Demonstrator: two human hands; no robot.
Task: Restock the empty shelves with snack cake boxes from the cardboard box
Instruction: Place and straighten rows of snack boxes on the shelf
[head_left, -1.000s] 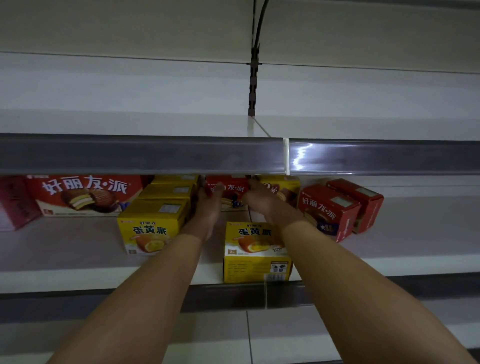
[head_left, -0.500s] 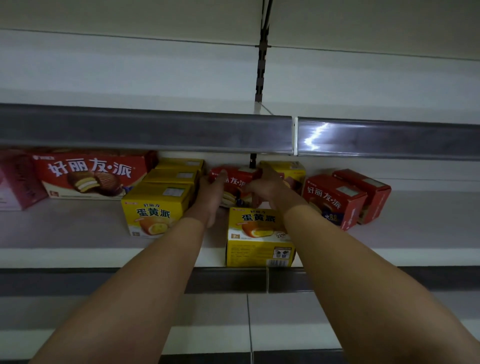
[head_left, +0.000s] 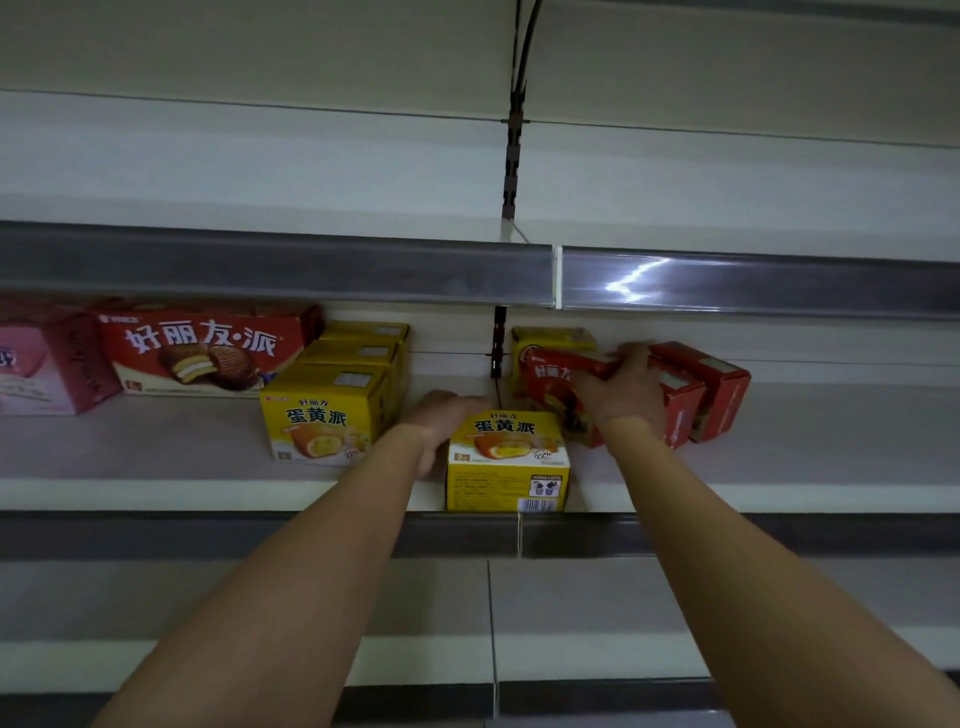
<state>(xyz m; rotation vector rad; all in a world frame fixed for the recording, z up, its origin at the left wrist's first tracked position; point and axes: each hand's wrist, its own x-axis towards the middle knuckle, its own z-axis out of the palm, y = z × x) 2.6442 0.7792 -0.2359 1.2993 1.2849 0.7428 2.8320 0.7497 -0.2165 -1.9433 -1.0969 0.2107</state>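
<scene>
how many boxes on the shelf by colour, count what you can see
Yellow boxes: 5 (three in a row at left, one at the front edge, one behind the held red box)
Red boxes: 4 (large one at left, one in the right hand, two at right)
Pink boxes: 1
Total: 10

1. A small red cardboard snack cake box (head_left: 558, 375) is sitting tilted on the white shelf (head_left: 156, 452), gripped from above.
2. A yellow cardboard box (head_left: 506, 460) is standing upright at the front edge.
3. Three more yellow boxes (head_left: 324, 415) are lining up front-to-back, left of it.
</scene>
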